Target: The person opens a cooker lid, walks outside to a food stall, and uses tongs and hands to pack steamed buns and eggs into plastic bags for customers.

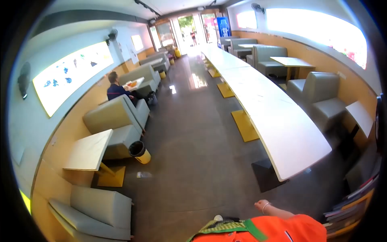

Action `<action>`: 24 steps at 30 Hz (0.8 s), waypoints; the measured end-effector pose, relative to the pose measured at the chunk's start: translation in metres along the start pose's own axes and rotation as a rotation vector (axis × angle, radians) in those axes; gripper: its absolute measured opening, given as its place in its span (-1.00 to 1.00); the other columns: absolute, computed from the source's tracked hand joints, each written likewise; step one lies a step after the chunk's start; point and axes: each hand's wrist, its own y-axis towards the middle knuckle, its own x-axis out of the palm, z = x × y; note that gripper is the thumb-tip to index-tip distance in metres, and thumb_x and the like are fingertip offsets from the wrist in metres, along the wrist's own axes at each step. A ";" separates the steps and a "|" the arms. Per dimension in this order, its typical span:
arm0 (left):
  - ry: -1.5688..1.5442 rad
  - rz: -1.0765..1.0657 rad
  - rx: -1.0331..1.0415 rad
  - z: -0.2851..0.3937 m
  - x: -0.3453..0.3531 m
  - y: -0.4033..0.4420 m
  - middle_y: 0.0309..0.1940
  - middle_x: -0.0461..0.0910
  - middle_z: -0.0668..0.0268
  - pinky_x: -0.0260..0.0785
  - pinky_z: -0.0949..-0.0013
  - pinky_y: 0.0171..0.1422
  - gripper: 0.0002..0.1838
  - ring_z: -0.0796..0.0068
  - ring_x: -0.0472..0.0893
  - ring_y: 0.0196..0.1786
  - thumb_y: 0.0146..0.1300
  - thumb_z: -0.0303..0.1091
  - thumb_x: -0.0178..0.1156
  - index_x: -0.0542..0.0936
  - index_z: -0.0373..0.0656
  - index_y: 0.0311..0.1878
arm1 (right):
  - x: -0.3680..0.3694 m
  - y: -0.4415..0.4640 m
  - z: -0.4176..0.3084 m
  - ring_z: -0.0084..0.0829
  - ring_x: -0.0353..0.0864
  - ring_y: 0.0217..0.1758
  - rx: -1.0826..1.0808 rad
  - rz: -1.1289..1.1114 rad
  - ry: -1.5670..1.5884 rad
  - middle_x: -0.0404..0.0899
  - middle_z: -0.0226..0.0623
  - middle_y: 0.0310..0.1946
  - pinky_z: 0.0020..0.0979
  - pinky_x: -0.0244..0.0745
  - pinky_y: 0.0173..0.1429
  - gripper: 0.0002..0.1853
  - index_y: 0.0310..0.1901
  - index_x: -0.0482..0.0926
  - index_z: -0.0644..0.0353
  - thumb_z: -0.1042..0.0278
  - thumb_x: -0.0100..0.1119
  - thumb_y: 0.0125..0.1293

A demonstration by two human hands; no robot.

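Note:
My right hand hangs low at the bottom of the view, in front of the orange sleeve, with a light bracelet at the wrist. Its fingers look curled in, and I see nothing held in them. It is apart from everything, below the near end of a long white table. My left hand is out of view. An orange top with green trim covers my body.
Grey floor runs ahead towards a bright doorway. On the left are grey booth seats, a small white table, a yellow bin with a black liner and a seated person. More booths line the right wall.

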 end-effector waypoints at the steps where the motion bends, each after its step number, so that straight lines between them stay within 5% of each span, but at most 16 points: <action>1: 0.103 0.094 0.118 0.022 -0.053 0.042 -0.24 0.55 0.05 0.37 0.19 -0.05 -0.76 0.12 0.51 -0.11 0.07 -0.27 0.01 0.62 -0.16 -0.34 | -0.009 -0.005 -0.026 -0.21 0.56 -0.21 0.015 -0.084 -0.233 0.56 -0.16 -0.26 -0.28 0.42 -0.13 -0.61 -0.24 0.57 0.12 -0.02 -0.03 0.14; 3: 0.201 0.243 0.241 0.106 -0.195 0.113 -0.30 0.56 0.02 0.39 0.18 -0.14 -0.80 0.10 0.54 -0.24 0.03 -0.33 0.04 0.60 -0.17 -0.35 | -0.030 0.014 -0.062 -0.20 0.54 -0.15 0.024 -0.239 -0.510 0.54 -0.18 -0.17 -0.28 0.42 -0.10 -0.59 -0.17 0.55 0.12 -0.03 -0.08 0.17; 5: -1.100 0.354 0.264 0.204 -0.330 0.161 -0.67 0.41 0.34 0.26 0.42 -0.52 -0.77 0.49 0.35 -0.62 0.13 -0.23 0.01 0.51 -0.21 -0.41 | -0.055 0.065 -0.079 -0.20 0.54 -0.14 0.104 -0.251 -0.390 0.53 -0.19 -0.16 -0.28 0.41 -0.09 -0.59 -0.17 0.55 0.13 -0.02 -0.10 0.18; 6: -1.233 0.252 0.335 0.237 -0.379 0.210 -0.56 0.47 0.37 0.26 0.46 -0.51 -0.78 0.57 0.40 -0.55 0.16 -0.26 0.01 0.50 -0.22 -0.29 | -0.068 0.092 -0.088 -0.20 0.53 -0.13 0.134 -0.249 -0.360 0.53 -0.19 -0.15 -0.28 0.41 -0.08 -0.59 -0.17 0.55 0.13 -0.01 -0.11 0.18; 7: -1.195 0.290 0.364 0.288 -0.447 0.207 -0.40 0.53 0.26 0.35 0.48 -0.27 -0.72 0.53 0.50 -0.41 0.14 -0.26 0.02 0.51 -0.26 -0.20 | -0.082 0.125 -0.094 -0.20 0.53 -0.13 0.159 -0.249 -0.357 0.53 -0.19 -0.15 -0.28 0.41 -0.08 -0.59 -0.17 0.55 0.13 -0.01 -0.12 0.19; 12: -0.741 0.535 0.696 0.395 -0.590 0.346 -0.28 0.55 0.14 0.36 0.37 -0.10 -0.69 0.30 0.54 -0.21 0.15 -0.20 0.00 0.51 -0.22 -0.15 | -0.155 0.319 -0.140 -0.19 0.52 -0.09 0.219 -0.316 -0.451 0.52 -0.21 -0.13 -0.29 0.40 -0.06 -0.59 -0.16 0.54 0.14 0.02 -0.18 0.22; 15: -0.557 0.074 0.440 0.383 -0.599 0.430 -0.22 0.54 0.09 0.33 0.32 -0.03 -0.65 0.22 0.52 -0.13 0.12 -0.14 0.01 0.53 -0.22 -0.20 | -0.232 0.438 -0.214 -0.19 0.51 -0.07 0.224 -0.297 -0.523 0.51 -0.22 -0.11 -0.29 0.40 -0.04 -0.58 -0.16 0.54 0.15 0.04 -0.21 0.23; 17: -0.419 0.019 0.519 0.333 -0.593 0.495 -0.21 0.53 0.03 0.29 0.22 0.00 -0.59 0.07 0.48 -0.09 0.08 -0.09 -0.05 0.55 -0.24 -0.22 | -0.321 0.465 -0.374 -0.19 0.50 -0.06 0.327 -0.090 -0.426 0.51 -0.22 -0.10 -0.30 0.39 -0.03 -0.58 -0.16 0.54 0.16 0.05 -0.24 0.24; 18: -0.346 0.041 0.564 0.308 -0.596 0.500 -0.21 0.53 0.01 0.28 0.18 0.01 -0.60 0.02 0.47 -0.08 0.07 -0.12 -0.05 0.56 -0.24 -0.22 | -0.307 0.599 -0.316 -0.23 0.53 -0.12 0.057 -0.258 -0.836 0.54 -0.20 -0.17 -0.31 0.40 -0.08 -0.65 -0.19 0.55 0.15 0.11 -0.15 0.22; 19: -0.451 -0.043 0.162 0.309 -0.618 0.500 -0.19 0.53 0.01 0.30 0.20 0.01 -0.64 0.06 0.48 -0.07 0.06 -0.15 -0.04 0.58 -0.21 -0.24 | -0.334 0.640 -0.363 -0.33 0.53 -0.32 0.108 -0.080 -0.319 0.54 -0.25 -0.38 -0.36 0.41 -0.25 -0.74 -0.29 0.56 0.19 0.22 -0.04 0.16; 20: -0.276 0.100 0.271 0.275 -0.610 0.524 -0.20 0.54 0.07 0.34 0.21 -0.02 -0.68 0.12 0.51 -0.09 0.04 -0.16 -0.01 0.60 -0.14 -0.27 | -0.362 0.679 -0.414 -0.43 0.53 -0.51 0.075 0.092 0.203 0.55 -0.30 -0.58 -0.41 0.42 -0.42 -0.83 -0.40 0.57 0.24 0.33 0.08 0.10; 21: 0.135 -0.014 0.235 0.262 -0.633 0.538 -0.20 0.56 0.13 0.38 0.21 -0.05 -0.72 0.18 0.54 -0.11 0.03 -0.20 0.01 0.61 -0.10 -0.28 | -0.386 0.713 -0.466 -0.48 0.47 -0.56 -0.013 0.148 0.203 0.52 -0.30 -0.62 -0.42 0.39 -0.45 -0.85 -0.43 0.56 0.25 0.34 0.12 0.08; 24: 0.021 -0.196 -0.108 0.266 -0.729 0.573 -0.19 0.54 0.08 0.37 0.19 -0.06 -0.59 0.11 0.52 -0.09 0.13 -0.08 -0.07 0.53 -0.16 -0.12 | -0.441 0.812 -0.580 -0.48 0.44 -0.57 -0.147 0.231 0.158 0.51 -0.30 -0.62 -0.41 0.37 -0.43 -0.83 -0.46 0.54 0.24 0.29 0.17 0.03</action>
